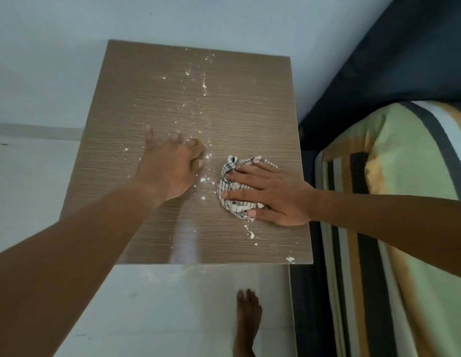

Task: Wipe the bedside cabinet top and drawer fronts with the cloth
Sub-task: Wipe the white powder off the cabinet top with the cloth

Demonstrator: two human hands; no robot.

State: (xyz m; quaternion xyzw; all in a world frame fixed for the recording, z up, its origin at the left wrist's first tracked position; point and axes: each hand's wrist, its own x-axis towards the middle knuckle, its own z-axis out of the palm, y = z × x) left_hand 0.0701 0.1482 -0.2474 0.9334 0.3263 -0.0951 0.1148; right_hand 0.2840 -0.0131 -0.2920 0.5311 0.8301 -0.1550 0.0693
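Observation:
The bedside cabinet top [237, 106] is brown wood grain, seen from above, dusted with white powder and crumbs down its middle. A bunched white cloth with dark checks [230, 188] lies near the right side of the top. My right hand [273, 195] presses flat on the cloth with fingers spread over it. My left hand [172, 167] rests on the bare top just left of the cloth, fingers apart, touching the powder. The drawer fronts are hidden below the top's front edge.
A bed with a striped green, brown and black cover [394, 228] stands close against the cabinet's right side, with a dark headboard [379, 60] behind it. Pale wall lies behind the cabinet. White tiled floor [152, 310] and my bare foot [247, 320] are in front.

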